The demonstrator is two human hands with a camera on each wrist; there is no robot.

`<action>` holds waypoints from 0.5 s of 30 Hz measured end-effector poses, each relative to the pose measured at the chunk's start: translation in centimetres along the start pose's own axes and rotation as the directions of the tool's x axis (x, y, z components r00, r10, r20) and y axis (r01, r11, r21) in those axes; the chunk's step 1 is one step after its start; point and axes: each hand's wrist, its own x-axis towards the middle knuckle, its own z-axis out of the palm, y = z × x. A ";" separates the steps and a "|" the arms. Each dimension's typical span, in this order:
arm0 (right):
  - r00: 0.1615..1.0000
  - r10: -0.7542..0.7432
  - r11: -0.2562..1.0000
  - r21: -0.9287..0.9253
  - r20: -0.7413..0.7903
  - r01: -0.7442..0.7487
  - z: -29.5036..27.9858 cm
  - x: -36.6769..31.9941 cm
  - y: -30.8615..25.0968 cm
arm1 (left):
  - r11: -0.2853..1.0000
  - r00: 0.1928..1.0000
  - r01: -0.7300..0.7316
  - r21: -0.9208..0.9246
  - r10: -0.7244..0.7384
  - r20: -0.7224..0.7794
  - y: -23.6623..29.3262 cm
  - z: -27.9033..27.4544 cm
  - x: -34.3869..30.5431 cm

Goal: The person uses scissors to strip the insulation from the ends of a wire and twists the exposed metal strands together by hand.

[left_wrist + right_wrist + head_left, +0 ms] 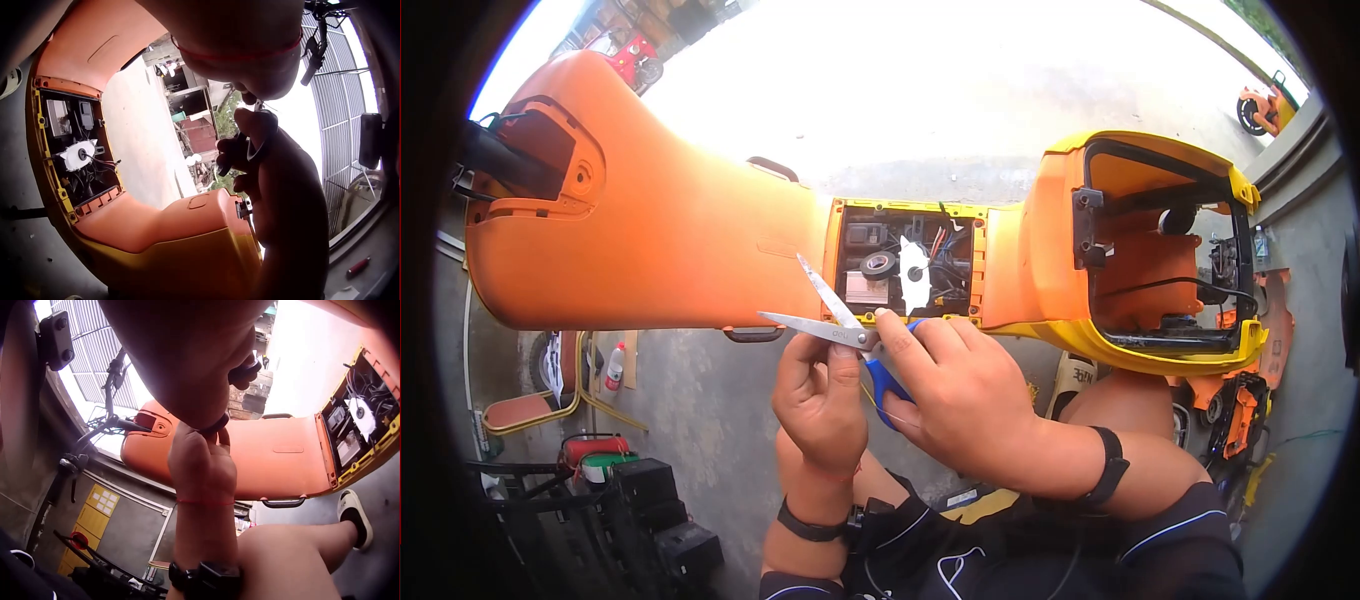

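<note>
My right hand [965,400] grips a pair of blue-handled scissors [850,330], fingers in the handles and the steel blades spread apart, pointing left. Close under the blades, my left hand [820,400] has its thumb against its curled fingers. A thin yellow strand [867,393] runs from beside the left thumb toward the right hand; I cannot tell its exact kind. Beyond the hands is the open compartment [978,255] of an orange and yellow vehicle body. A roll of black tape [878,265] and a white irregular piece [913,285] with a dark centre lie over its wiring.
Orange body panels [690,230] stretch left, with a black side handle [755,334]. At right stands a yellow-rimmed, black-framed opening [1170,358]. Black boxes [645,490], a bottle [615,365] and a yellow-framed stand [535,412] sit lower left. Loose orange parts [1245,415] are at right.
</note>
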 end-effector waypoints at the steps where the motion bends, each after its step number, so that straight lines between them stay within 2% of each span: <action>1: 1.000 -0.001 1.000 -0.002 -0.008 0.001 -0.3 -0.1 -0.1 | 1.000 1.000 0.007 0.024 -0.007 -0.001 0.4 -0.1 -0.1; 6: 1.000 0.003 0.999 0.050 -0.021 -0.002 -1.1 0.3 -0.2 | 0.998 0.998 0.008 0.062 -0.012 0.064 1.3 -0.4 0.2; 8: 1.000 0.018 0.998 0.067 -0.010 -0.017 -1.0 0.3 -0.1 | 0.991 0.999 0.028 0.133 -0.031 0.017 1.2 -0.6 0.1; 9: 1.000 0.023 0.997 0.074 0.008 -0.024 -1.0 0.2 0.0 | 0.984 0.999 0.028 0.175 -0.035 0.042 1.2 -0.9 0.1; 10: 0.999 0.050 0.997 0.064 0.012 -0.051 -0.8 0.0 0.2 | 0.992 0.999 0.040 0.121 -0.042 0.022 1.4 -0.5 0.0; 15: 1.000 0.005 0.997 0.073 0.012 -0.006 -0.3 -0.3 0.2 | 0.981 1.000 0.016 0.195 -0.018 0.007 0.8 -1.5 -0.6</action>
